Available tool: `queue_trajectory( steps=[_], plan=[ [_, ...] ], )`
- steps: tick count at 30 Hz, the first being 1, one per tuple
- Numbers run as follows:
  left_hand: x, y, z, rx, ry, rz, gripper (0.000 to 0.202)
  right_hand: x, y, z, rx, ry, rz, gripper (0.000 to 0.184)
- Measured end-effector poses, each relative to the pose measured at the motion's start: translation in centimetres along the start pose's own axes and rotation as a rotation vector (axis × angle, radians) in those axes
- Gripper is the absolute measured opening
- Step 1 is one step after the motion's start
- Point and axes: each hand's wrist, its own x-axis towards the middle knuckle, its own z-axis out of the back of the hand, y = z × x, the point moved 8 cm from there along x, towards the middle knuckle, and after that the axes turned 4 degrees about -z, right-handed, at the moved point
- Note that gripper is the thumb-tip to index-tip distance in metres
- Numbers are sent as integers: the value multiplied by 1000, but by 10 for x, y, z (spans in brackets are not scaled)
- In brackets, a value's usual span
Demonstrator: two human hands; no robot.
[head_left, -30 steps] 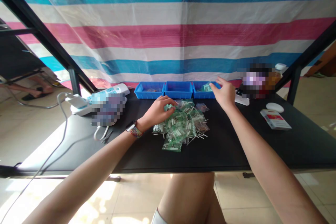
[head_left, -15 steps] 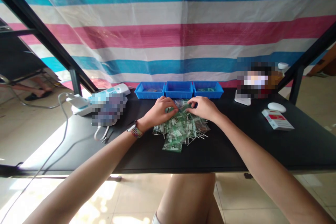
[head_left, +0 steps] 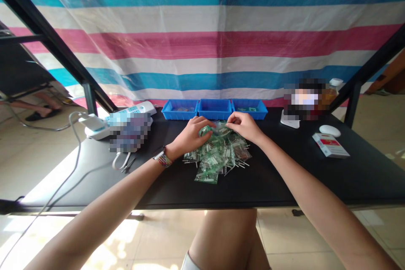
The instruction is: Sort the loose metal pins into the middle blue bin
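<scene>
A pile of small green-tinted plastic bags with thin white and metallic sticks lies in the middle of the black table. My left hand rests over the pile's far left side, its fingers curled round a green plastic bag. On the far right side, my right hand pinches the edge of a clear plastic bag between thumb and forefinger. The fingertips partly cover both bags, and their contents are too small to make out.
Behind the pile stand three blue trays; the outer two hold small pieces. A white power strip and blurred items lie left. On the right are a cigarette box, a white mouse and a bottle. A striped sheet hangs behind.
My right hand has shifted slightly up and its fingers have drawn closer together. My left hand stays almost where it was over the pile. The view has moved a little.
</scene>
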Motion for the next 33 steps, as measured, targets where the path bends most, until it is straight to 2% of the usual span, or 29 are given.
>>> queue_trajectory(
  steps=[4, 7, 11, 14, 16, 18, 20, 22, 25, 27, 30, 33],
  plan=[
    [0, -4, 9, -38, -111, -26, 43, 0, 7, -1, 268, -13, -46, 34],
    [-1, -6, 13, -49, -165, -50, 49, -4, 10, -7, 438, 7, -118, 39],
    [-2, -12, 16, 47, -172, -86, 46, -12, 14, -17, 624, 40, -194, 40],
    [-2, -15, 24, 69, -223, -76, 28, -16, 14, -26, 667, 85, -234, 38],
    [-1, -16, 28, 30, -259, -70, 14, -18, 14, -29, 624, 101, -219, 34],
    [0, -13, 29, -38, -286, -44, 16, -19, 20, -24, 502, 52, -119, 28],
    [1, -7, 29, -117, -300, 13, 26, -23, 35, -13, 291, -45, 84, 31],
    [2, 0, 26, -204, -293, 82, 37, -32, 56, -8, 33, -108, 327, 48],
    [2, 6, 23, -342, -284, 164, 49, -46, 75, -15, -304, -106, 554, 64],
    [2, 7, 21, -410, -265, 191, 53, -50, 78, -19, -412, -99, 598, 59],
    [3, 5, 17, -455, -213, 220, 54, -50, 79, -20, -369, -110, 590, 41],
    [1, 5, 16, -462, -184, 224, 54, -42, 70, -16, -195, -123, 446, 24]
  ],
)
